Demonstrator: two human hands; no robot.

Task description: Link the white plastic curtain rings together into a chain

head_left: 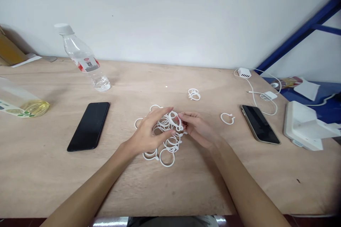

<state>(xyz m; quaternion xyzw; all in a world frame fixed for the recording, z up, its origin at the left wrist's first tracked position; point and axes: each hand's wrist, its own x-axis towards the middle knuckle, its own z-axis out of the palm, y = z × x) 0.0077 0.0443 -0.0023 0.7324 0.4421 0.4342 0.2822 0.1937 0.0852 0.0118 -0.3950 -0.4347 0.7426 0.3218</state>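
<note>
A loose pile of several white plastic curtain rings (167, 158) lies on the wooden table in front of me. My right hand (198, 127) pinches one white curtain ring (175, 120) between thumb and fingers, just above the pile. From the other side my left hand (149, 131) reaches over the pile, its thumb and fingers apart around the held ring. Part of the pile is hidden under the left hand. Farther back, a small linked group of white rings (194, 94) lies apart. To the right rests a single opened ring (227, 118).
A black phone (88, 126) and a water bottle (84, 60) are on the left, with a bottle of yellow liquid (23, 104) at the edge. Another phone (259, 124), a white cable (253, 92) and a white plug adapter (306, 124) occupy the right. A wall (160, 21) stands behind.
</note>
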